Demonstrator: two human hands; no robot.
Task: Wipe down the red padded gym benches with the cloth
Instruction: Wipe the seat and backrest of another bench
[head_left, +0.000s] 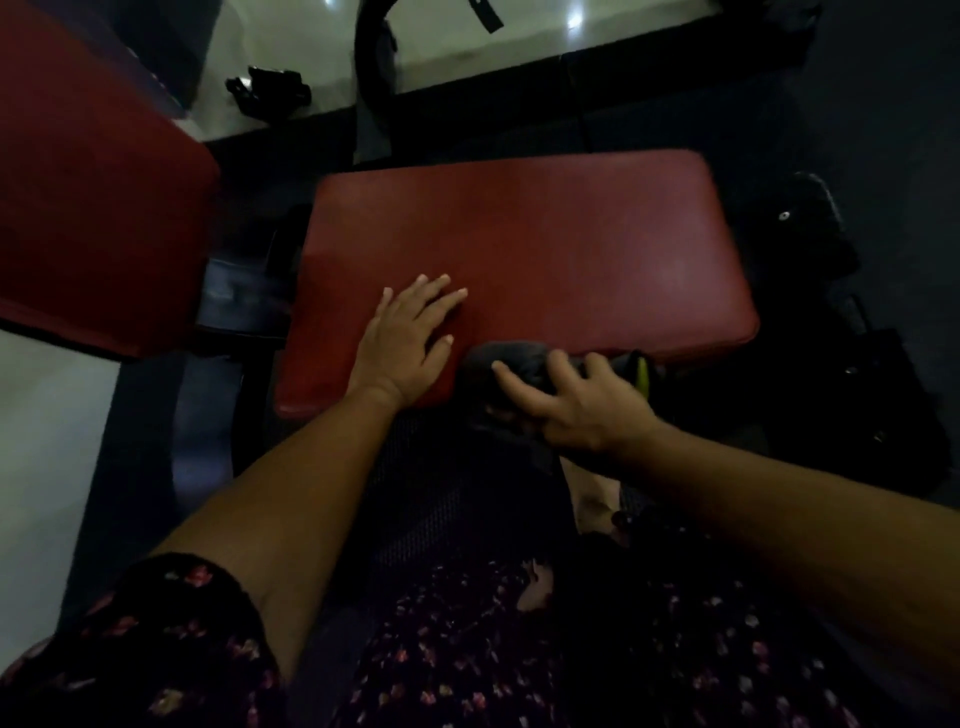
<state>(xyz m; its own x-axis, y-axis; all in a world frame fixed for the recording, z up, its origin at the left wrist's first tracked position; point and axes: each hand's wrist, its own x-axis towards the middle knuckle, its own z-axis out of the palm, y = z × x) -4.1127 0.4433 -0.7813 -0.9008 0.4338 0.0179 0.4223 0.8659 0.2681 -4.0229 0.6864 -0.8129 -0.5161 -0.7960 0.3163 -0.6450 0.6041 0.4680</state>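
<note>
Cloth (519, 364), dark grey and bunched up, sits at the near edge of the middle red bench (545, 234), a little right of the edge's middle, and part of it hangs over the edge toward the person. The right hand (576, 410) lies on top of it with the fingers curled around the fabric, so it grips the cloth; only the forefinger is stretched out to the left. The left hand (405, 338) is flat on the padding just to the left of the cloth, fingers straight and spread, and it holds nothing; I think it only supports the body. A small yellow-green object (642, 374) shows just right of the right hand, but it is too dark to say what it is. A second red bench (93, 182) stands at the far left, apart from the first one. My judgement is that the step in hand is the wiping of the middle bench, with the cloth now at its near border. The wide far part and the right part of the padding have no cloth on them, so the next move probably calls for pushing the cloth away from the body with steady pressure, in passes that overlap, and for lifting the left hand so the place under it is wiped too. After that the left bench waits.
</note>
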